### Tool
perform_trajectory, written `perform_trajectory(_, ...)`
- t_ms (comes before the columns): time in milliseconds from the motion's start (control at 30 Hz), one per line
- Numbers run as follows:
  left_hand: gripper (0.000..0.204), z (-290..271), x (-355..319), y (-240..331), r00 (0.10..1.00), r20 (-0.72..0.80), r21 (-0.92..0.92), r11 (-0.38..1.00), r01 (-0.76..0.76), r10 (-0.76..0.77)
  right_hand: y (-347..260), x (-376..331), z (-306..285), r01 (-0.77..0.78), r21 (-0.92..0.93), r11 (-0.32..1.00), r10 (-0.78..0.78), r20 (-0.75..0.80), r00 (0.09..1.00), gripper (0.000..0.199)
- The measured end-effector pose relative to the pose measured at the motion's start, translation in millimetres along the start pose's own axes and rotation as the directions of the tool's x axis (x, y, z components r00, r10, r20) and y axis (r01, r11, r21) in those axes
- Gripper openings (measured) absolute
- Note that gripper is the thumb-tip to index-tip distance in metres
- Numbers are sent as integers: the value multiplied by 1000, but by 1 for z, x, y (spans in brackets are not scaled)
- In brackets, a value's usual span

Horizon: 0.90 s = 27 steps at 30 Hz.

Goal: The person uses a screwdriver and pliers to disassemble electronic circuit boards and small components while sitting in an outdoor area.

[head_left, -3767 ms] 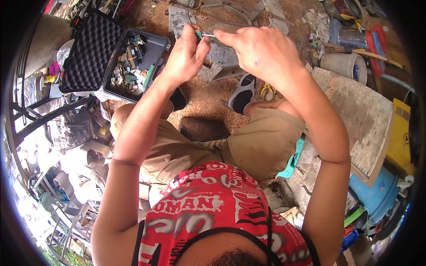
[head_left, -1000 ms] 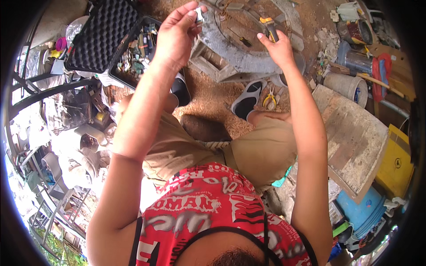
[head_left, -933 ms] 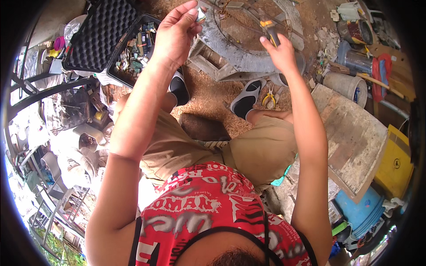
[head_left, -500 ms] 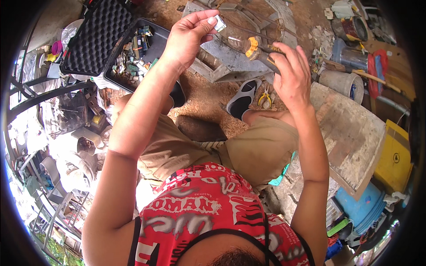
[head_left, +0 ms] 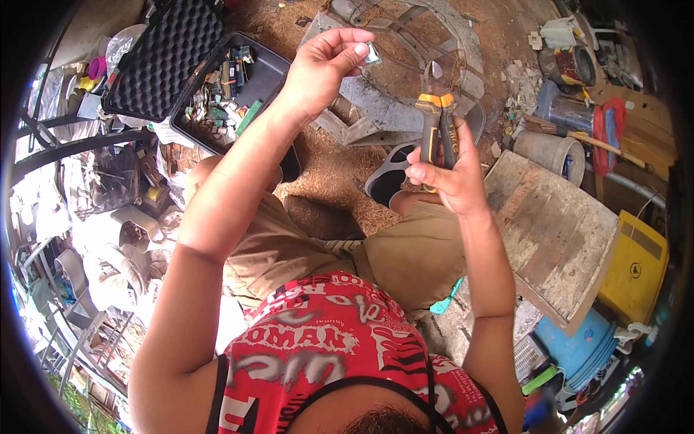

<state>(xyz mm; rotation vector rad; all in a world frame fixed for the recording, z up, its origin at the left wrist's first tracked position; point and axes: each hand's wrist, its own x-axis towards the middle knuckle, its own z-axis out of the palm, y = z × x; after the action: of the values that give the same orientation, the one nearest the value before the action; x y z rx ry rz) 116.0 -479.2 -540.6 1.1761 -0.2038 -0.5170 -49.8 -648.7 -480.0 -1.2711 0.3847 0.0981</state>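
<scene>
Between the thumb and fingers of my left hand (head_left: 322,72) is a small green-and-silver circuit board piece (head_left: 372,54), held up over a grey metal frame (head_left: 387,105). My right hand (head_left: 457,177) is closed round the black-and-yellow handles of a pair of pliers (head_left: 438,123). The pliers' jaws point away from me, to the right of the small piece and apart from it. Whether the jaws are fully closed is hard to make out.
At the far left lies an open black case with a foam lid (head_left: 166,58); its lower half (head_left: 265,69) holds several circuit board pieces. To the right are a worn wooden board (head_left: 553,231), a grey bucket (head_left: 531,148), a yellow container (head_left: 636,264) and a blue bucket (head_left: 585,347).
The pliers have swung from pointing left toward the small piece to pointing away from me, and my right hand has come nearer. My left hand has shifted slightly right and nearer, still holding the piece.
</scene>
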Motion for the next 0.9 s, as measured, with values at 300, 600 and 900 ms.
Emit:
perform_trajectory(300, 22, -3, 1, -4, 999, -53, 15, 1000, 4, -4, 53, -11, -15, -258, 384, 886, 271, 20, 962, 39)
perform_trajectory(600, 22, 0, 1, -4, 999, -39, -20, 1000, 19, -20, 51, -17, -21, -217, 525, 823, 177, 127, 976, 24)
perform_trajectory(900, 25, -1, 2, 0, 999, 18, 58, 997, 50, -51, 11, 15, -26, 111, 194, 975, -154, 219, 963, 32)
